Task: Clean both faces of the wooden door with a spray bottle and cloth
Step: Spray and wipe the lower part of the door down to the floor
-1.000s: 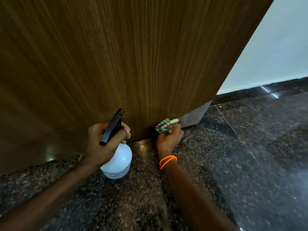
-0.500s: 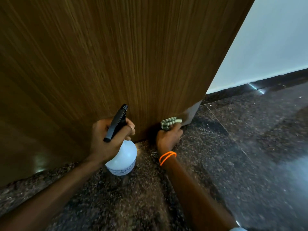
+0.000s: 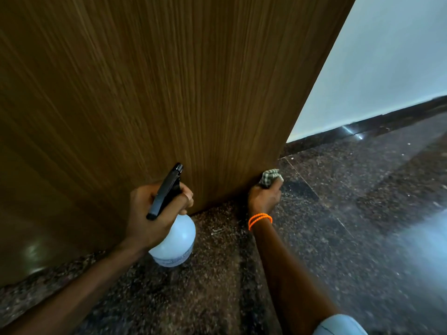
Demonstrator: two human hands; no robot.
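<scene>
The wooden door [image 3: 150, 97] fills the upper left of the frame, and its long side runs up and down. Its bottom right corner sits just right of the middle of the frame, right above the dark speckled floor [image 3: 338, 226].

The right hand [image 3: 264, 199] is at that corner. Its fingers are curled tight around a checked cloth [image 3: 270, 177] that is bunched up into a ball. The cloth touches the door right at the bottom edge, where the face ends. There is no more door to the right of the cloth, only floor. All of the door face lies up and to the left of the fingers. So I think the next wipe has to go left along the bottom, or up the edge, or round to the other face.

The left hand [image 3: 154, 216] is lower and more to the left. Its fingers are wrapped around the neck of a white spray bottle [image 3: 175, 240] with a black top. The nozzle points up at the door. The right hand is the one nearer to the corner.

A second ago the cloth was a bit in from the corner, on the door face. Now it has slid right, all the way to the end. The bottle hand has hardly moved.

An orange band [image 3: 260, 220] is on the right wrist. A pale wall [image 3: 387, 68] is in the upper right.
</scene>
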